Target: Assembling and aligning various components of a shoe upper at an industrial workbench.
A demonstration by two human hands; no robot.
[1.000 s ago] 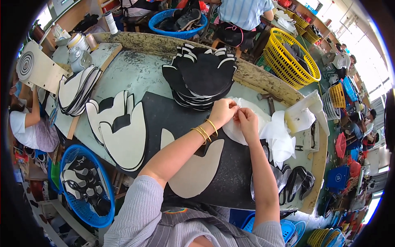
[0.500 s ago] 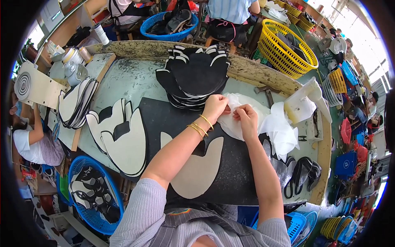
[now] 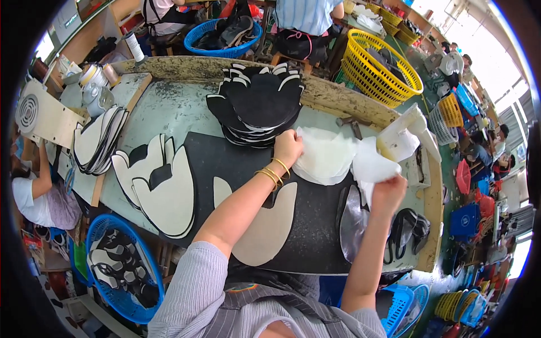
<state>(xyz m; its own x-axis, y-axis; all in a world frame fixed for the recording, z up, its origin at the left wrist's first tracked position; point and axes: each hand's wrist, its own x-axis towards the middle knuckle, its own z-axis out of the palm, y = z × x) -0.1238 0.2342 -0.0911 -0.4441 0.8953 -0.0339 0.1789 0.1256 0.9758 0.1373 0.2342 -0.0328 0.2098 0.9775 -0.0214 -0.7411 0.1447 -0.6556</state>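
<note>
A pile of thin white curved sheets (image 3: 324, 160) lies right of centre on the dark work mat (image 3: 318, 225). At its left edge my left hand (image 3: 288, 147), with gold bangles on the wrist, is closed in a pinch on the white sheet. My right hand (image 3: 389, 193) grips the lower right edge of other loose white sheets (image 3: 373, 163), partly raised beside the pile. Under my left forearm a beige U-notched upper piece (image 3: 265, 239) rests flat on the mat. Behind my left hand stands a stack of black pieces with white edges (image 3: 259, 104).
White-and-black upper pieces (image 3: 166, 194) lie at the left, with another stack (image 3: 100, 141) beyond a wooden strip. A hammer (image 3: 355, 127), a whitish container (image 3: 399, 141) and black scissors (image 3: 397, 242) lie to the right. A blue basket (image 3: 155, 270) stands below left. Other people sit around.
My right hand has moved right and nearer to me, away from my left hand, pulling at white sheets. The white pile now lies flatter and more spread. My left hand stays by its edge.
</note>
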